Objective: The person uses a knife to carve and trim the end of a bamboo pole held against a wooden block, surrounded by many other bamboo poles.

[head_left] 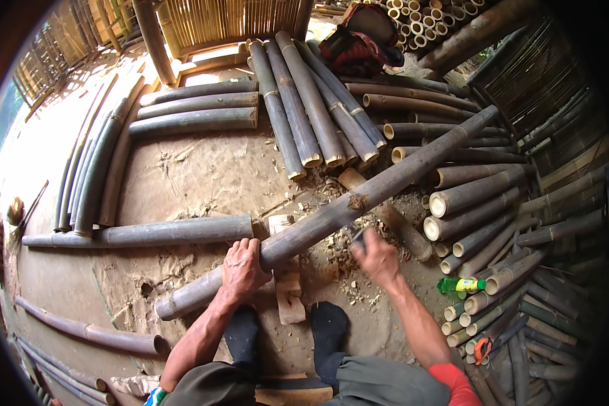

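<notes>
A long dark bamboo pole (pixel 318 227) lies slantwise before me, from the lower left up to the far right. It rests across a notched wooden block (pixel 289 298) on the ground. My left hand (pixel 245 267) is closed over the pole near its lower end. To the right of the pole, my right hand (pixel 377 256) is closed round a dark tool handle (pixel 360 238), smeared by motion. The rest of that tool cannot be made out. Pale wood chips (pixel 358 287) lie scattered beneath and beside the pole.
Cut bamboo poles (pixel 477 196) are stacked along the right. More poles (pixel 304 101) lie ahead, and a single one (pixel 176 231) lies to the left. A green bottle (pixel 461 285) and an orange-handled tool (pixel 482 350) sit at right. My feet (pixel 328 331) flank the block.
</notes>
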Tool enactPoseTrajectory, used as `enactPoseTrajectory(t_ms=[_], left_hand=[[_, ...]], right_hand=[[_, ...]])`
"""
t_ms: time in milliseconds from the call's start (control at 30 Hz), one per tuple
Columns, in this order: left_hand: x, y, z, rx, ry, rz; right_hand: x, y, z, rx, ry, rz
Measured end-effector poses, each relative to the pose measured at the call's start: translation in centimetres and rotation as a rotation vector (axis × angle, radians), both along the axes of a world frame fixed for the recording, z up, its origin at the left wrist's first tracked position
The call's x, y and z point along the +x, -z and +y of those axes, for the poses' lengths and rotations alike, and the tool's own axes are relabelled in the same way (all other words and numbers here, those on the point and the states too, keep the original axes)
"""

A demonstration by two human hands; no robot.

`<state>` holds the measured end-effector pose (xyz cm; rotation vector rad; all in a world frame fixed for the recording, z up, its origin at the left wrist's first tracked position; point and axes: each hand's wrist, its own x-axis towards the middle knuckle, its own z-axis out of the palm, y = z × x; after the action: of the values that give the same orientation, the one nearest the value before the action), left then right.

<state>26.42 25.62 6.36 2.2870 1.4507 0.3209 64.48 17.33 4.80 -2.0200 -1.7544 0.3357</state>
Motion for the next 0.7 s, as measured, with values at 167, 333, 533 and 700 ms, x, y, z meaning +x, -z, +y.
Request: enactPoseTrajectory(t_ms=[167, 333, 533, 700], left_hand=[[-0.3, 0.6, 0.2, -0.003, -0.005, -0.003], [-1.2, 0.0, 1.5, -0.171, 0.033, 0.017], [-2.7, -0.6, 2.6, -0.22, 0.053, -0.01], [-0.3, -1.8, 3.1, -0.268, 0.124, -0.056]], right_hand=[[1.1, -2.5, 1.3, -0.111, 0.158, 0.248], [-0.4, -1.7, 1.2, -0.003, 0.078, 0.087], [-2.1, -3.0, 0.9, -0.138, -0.273, -0.012], [1.9, 1.0, 1.3, 0.272, 0.303, 0.19]])
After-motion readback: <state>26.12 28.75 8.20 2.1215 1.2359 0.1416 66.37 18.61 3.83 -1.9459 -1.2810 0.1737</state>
